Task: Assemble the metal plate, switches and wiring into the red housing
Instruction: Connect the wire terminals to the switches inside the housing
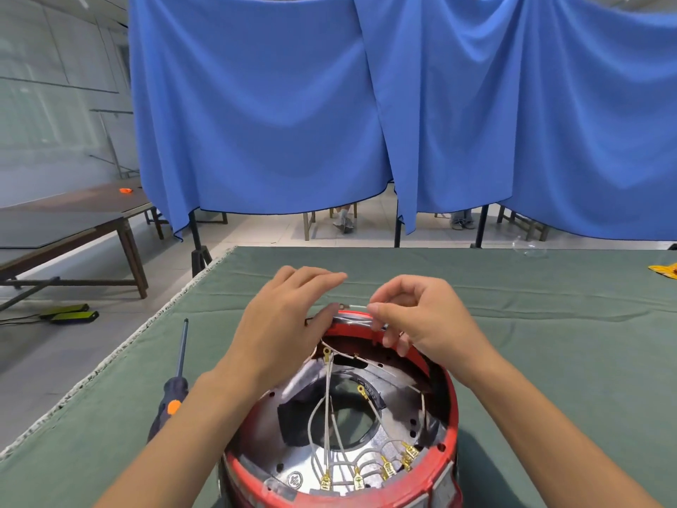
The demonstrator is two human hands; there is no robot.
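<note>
The round red housing stands open side up on the green cloth, close to me. Inside it lies a shiny metal plate with a central hole, and several grey wires with brass terminals run across it. My right hand pinches a thin white wire with a ring terminal, just above the housing's far rim. My left hand rests over the far left rim, fingers stretched out, its thumb near the ring terminal. What the left thumb touches is hidden.
A screwdriver with a dark and orange handle lies on the green table cloth left of the housing. A yellow item and clear plastic sit at the far right. Blue curtains hang behind.
</note>
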